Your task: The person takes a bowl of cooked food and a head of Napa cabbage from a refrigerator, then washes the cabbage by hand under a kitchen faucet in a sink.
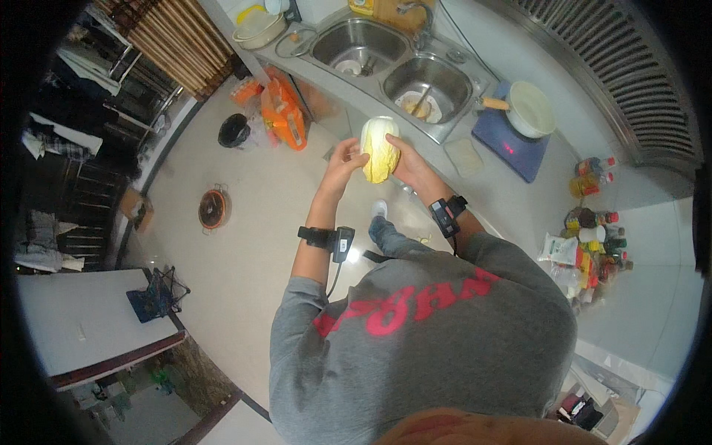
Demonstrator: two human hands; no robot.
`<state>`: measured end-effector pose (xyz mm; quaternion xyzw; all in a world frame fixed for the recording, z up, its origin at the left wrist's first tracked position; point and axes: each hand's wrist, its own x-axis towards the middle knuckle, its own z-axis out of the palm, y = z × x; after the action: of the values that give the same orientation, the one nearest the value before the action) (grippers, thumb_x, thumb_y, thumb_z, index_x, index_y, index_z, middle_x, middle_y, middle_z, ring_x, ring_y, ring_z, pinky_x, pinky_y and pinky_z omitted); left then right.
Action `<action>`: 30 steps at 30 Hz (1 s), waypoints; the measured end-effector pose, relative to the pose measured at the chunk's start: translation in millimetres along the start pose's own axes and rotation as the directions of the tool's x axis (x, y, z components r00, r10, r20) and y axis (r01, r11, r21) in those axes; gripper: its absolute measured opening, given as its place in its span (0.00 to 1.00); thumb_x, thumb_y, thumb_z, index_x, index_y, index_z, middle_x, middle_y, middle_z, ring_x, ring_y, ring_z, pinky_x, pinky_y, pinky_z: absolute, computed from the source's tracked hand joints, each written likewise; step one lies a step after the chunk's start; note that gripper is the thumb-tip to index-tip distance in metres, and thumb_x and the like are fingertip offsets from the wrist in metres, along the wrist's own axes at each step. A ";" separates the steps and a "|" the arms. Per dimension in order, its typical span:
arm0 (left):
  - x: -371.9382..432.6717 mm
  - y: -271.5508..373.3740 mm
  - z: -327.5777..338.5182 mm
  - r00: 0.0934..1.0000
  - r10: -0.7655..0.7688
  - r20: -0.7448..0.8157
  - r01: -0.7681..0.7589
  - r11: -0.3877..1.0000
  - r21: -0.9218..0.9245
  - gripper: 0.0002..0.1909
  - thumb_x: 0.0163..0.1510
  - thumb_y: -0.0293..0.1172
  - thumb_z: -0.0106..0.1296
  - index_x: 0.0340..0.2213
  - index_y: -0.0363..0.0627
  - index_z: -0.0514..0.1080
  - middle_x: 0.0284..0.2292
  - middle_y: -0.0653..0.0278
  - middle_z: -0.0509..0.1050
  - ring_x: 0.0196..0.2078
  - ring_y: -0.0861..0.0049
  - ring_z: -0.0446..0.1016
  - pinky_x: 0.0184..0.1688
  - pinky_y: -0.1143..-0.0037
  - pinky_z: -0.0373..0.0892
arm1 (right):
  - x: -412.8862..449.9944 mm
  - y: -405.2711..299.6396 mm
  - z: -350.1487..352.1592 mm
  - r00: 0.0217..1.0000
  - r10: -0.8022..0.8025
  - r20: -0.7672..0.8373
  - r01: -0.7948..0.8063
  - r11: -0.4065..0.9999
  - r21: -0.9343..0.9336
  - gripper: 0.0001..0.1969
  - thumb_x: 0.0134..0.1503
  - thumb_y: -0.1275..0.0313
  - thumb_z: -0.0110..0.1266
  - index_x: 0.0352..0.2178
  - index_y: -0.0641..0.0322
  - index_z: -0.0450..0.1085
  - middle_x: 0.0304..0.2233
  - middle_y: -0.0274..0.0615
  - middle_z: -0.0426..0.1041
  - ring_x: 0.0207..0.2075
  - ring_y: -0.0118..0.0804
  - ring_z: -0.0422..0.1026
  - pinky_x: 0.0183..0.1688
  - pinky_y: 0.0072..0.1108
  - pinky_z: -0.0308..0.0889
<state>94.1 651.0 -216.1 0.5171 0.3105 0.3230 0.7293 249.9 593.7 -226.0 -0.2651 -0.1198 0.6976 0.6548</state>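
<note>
A napa cabbage (380,149) with a white base and yellow leaves is held up in front of me, its pale end toward the sinks. On its right side my right hand (409,159) grips it, the thumb lying over the leaves. My left hand (346,165) is at its left side, thumb tip against the leaves and the other fingers partly curled. Beyond the cabbage, the right steel sink basin (466,83) holds a plate (436,113) with food scraps and a utensil. A white bowl (348,67) lies in the left basin (334,39).
A pale pot (531,108) stands on a blue induction cooktop (509,142) right of the sinks. Several bottles (609,231) line the counter's far right. On the floor are an orange bag (283,114), a black-lined bin (233,129) and a lidded pan (213,208).
</note>
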 end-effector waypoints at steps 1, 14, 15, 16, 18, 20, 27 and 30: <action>14.7 3.4 -3.4 0.999 -0.016 0.048 0.014 0.999 0.047 0.29 0.40 0.31 0.52 0.43 0.36 0.54 0.38 0.58 0.61 0.38 0.76 0.62 0.41 0.79 0.59 | 13.4 -3.8 -0.9 1.000 -0.003 -0.001 0.003 1.000 0.001 0.19 0.49 0.68 0.44 0.41 0.69 0.56 0.39 0.43 0.63 0.41 0.34 0.63 0.42 0.23 0.59; 204.9 74.0 -46.3 0.988 -0.013 0.155 -0.044 0.934 0.355 0.34 0.34 0.31 0.56 0.43 0.34 0.54 0.40 0.57 0.61 0.41 0.72 0.63 0.41 0.77 0.60 | 198.1 -82.3 23.4 0.994 -0.097 0.052 0.100 0.994 -0.044 0.19 0.48 0.69 0.46 0.41 0.66 0.57 0.37 0.41 0.65 0.39 0.34 0.65 0.41 0.23 0.61; 217.7 70.4 -48.4 0.986 -0.019 0.167 -0.041 0.935 0.352 0.34 0.34 0.31 0.56 0.43 0.34 0.54 0.40 0.57 0.61 0.41 0.72 0.63 0.41 0.77 0.60 | 204.0 -89.0 24.5 0.992 -0.125 0.026 0.127 0.985 -0.118 0.19 0.48 0.70 0.47 0.41 0.65 0.57 0.37 0.41 0.65 0.38 0.34 0.65 0.40 0.23 0.62; 230.0 67.4 -50.0 0.984 0.016 0.177 -0.077 0.937 0.341 0.34 0.34 0.30 0.56 0.43 0.34 0.53 0.39 0.56 0.62 0.40 0.72 0.63 0.41 0.77 0.60 | 210.0 -94.6 24.7 0.988 -0.156 0.001 0.153 0.969 -0.192 0.19 0.47 0.71 0.48 0.41 0.65 0.57 0.36 0.40 0.65 0.37 0.33 0.66 0.39 0.22 0.62; 253.9 65.2 -48.5 0.978 0.042 0.204 -0.108 0.940 0.323 0.35 0.33 0.29 0.56 0.43 0.34 0.53 0.39 0.56 0.62 0.40 0.72 0.63 0.41 0.77 0.61 | 222.5 -100.6 21.2 0.977 -0.212 -0.039 0.199 0.957 -0.209 0.19 0.46 0.72 0.48 0.41 0.65 0.57 0.36 0.40 0.65 0.37 0.33 0.66 0.38 0.22 0.63; 275.6 67.0 -41.9 0.976 -0.075 0.204 -0.020 0.902 0.430 0.35 0.30 0.25 0.56 0.43 0.35 0.53 0.37 0.57 0.62 0.41 0.73 0.62 0.42 0.77 0.60 | 234.8 -109.0 10.0 0.959 -0.271 -0.085 0.245 0.942 -0.230 0.20 0.46 0.72 0.49 0.41 0.65 0.56 0.36 0.40 0.65 0.36 0.32 0.66 0.37 0.22 0.63; 336.8 54.2 -31.6 0.888 -0.058 0.456 -0.089 0.952 0.294 0.35 0.30 0.24 0.56 0.43 0.34 0.53 0.37 0.58 0.62 0.41 0.73 0.62 0.43 0.77 0.59 | 255.4 -129.4 -18.9 0.859 -0.480 -0.178 0.433 0.866 -0.249 0.21 0.44 0.74 0.51 0.41 0.65 0.56 0.36 0.40 0.64 0.37 0.32 0.65 0.38 0.22 0.62; 359.0 51.9 -34.1 0.873 -0.058 0.483 -0.135 0.925 0.355 0.35 0.31 0.24 0.56 0.44 0.35 0.53 0.38 0.58 0.62 0.41 0.73 0.62 0.43 0.77 0.59 | 265.3 -134.8 -24.9 0.808 -0.534 -0.250 0.457 0.835 -0.307 0.21 0.43 0.74 0.51 0.40 0.66 0.56 0.36 0.40 0.64 0.37 0.32 0.65 0.38 0.22 0.62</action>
<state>274.3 967.7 -218.5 0.7183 0.1634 0.1318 0.6633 377.2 863.7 -233.9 -0.4104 -0.1558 0.4286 0.7897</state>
